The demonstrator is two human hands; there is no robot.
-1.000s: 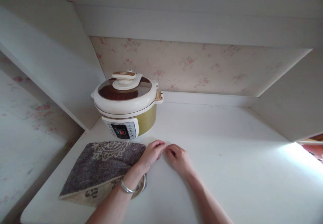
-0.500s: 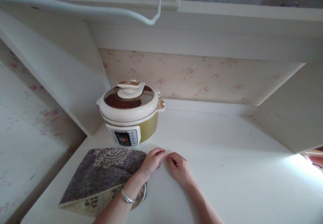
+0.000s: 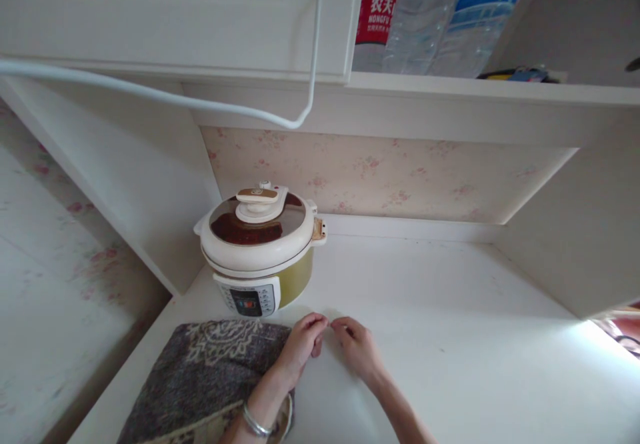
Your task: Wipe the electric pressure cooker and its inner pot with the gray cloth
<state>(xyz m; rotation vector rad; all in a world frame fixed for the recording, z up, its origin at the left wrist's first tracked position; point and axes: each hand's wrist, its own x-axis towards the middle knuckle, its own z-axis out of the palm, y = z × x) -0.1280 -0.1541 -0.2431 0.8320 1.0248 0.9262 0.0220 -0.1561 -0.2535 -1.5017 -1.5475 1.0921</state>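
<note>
The left hand (image 3: 302, 341) and the right hand (image 3: 358, 347) are hanging over the smooth white bench (image 3: 440, 297), their fingertips almost meeting; the fingers of each hand are pressing together in a pinch, and whether something thin is lying between them I cannot tell; a rounded, shiny silver bracelet (image 3: 256, 421) is circling the left wrist; the dark grey cloth (image 3: 210, 371) is lying on the bench, partly beneath the left arm (image 3: 273, 387), looking coarse and fuzzy, and showing a pale lace-like ornament; just behind it the round cooker (image 3: 257, 259) is standing upright, its olive-green body carrying a glossy white lid; above, clear plastic bottles (image 3: 425, 24) are standing on a shelf (image 3: 500, 89).
</note>
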